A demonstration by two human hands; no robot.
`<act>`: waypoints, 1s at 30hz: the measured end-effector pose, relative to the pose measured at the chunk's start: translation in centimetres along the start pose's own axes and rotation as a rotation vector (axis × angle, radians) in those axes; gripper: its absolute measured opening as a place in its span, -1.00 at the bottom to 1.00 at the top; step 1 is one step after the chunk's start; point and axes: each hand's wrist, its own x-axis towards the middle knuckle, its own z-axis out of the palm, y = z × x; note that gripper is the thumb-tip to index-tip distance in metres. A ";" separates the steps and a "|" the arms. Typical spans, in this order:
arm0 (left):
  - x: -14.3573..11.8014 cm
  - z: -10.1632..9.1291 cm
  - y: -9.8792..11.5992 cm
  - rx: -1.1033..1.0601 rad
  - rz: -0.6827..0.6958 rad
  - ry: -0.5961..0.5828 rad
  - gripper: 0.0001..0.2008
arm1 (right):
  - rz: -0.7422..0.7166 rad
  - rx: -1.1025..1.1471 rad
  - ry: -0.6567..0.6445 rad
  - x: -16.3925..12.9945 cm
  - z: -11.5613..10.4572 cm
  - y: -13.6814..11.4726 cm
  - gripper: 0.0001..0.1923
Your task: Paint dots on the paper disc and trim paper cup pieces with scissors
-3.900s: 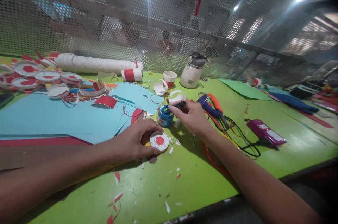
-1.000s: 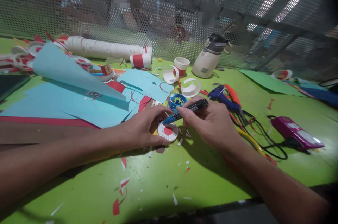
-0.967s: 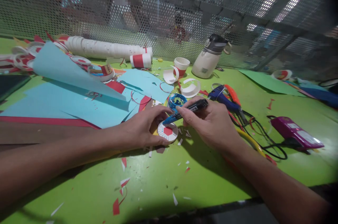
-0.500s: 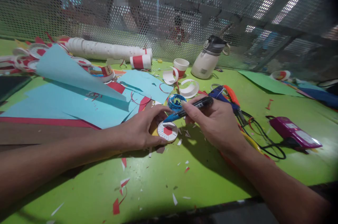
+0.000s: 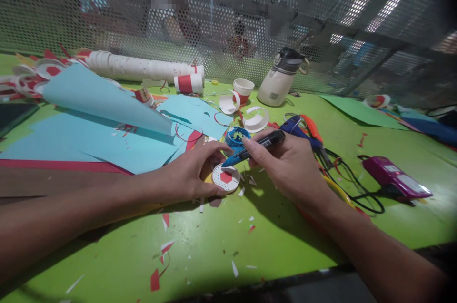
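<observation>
A small white paper disc [image 5: 225, 178] with a red hexagon in its middle and blue dots near its edge lies low over the green table. My left hand [image 5: 194, 174] is closed around its left side, thumb at the lower edge and fingers at the upper. In my right hand [image 5: 289, 165] is a blue-tipped marker [image 5: 255, 148] with a black barrel, slanting down to the left. Its tip is at the disc's upper edge; whether it touches I cannot tell. Just behind the marker sits a roll of blue tape [image 5: 237, 136].
Light blue paper sheets [image 5: 117, 136] cover the left side. Behind stand a red-and-white paper cup [image 5: 243, 91], a bottle [image 5: 280, 77] and a long stack of white cups [image 5: 143, 66]. To the right lie an orange-and-blue glue gun [image 5: 303, 129], cables and a purple device [image 5: 396, 177]. Paper scraps litter the front.
The marker tip has shifted very slightly along the disc's upper edge. Both hands keep their hold, and the view has drifted a little.
</observation>
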 end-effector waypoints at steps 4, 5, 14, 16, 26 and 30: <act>0.1 0.0 0.2 -0.019 0.000 -0.021 -0.43 | -0.010 0.005 -0.008 0.0 0.1 0.1 -0.77; 0.1 0.0 0.2 -0.022 0.009 -0.023 -0.44 | -0.017 0.005 -0.005 0.1 0.1 0.1 -0.77; 0.3 -0.4 -0.4 0.111 0.086 0.011 -0.37 | -0.044 -0.025 -0.016 0.1 0.2 0.2 -0.79; 0.3 -0.4 -0.5 0.118 0.084 0.011 -0.36 | -0.046 -0.024 -0.021 0.1 0.2 0.2 -0.79; 0.3 -0.3 -0.3 0.100 0.092 0.014 -0.40 | -0.030 0.003 -0.029 0.0 0.2 0.2 -0.81; 0.4 -0.4 -0.5 0.118 0.120 0.016 -0.41 | -0.042 -0.023 -0.022 0.1 0.3 0.1 -0.80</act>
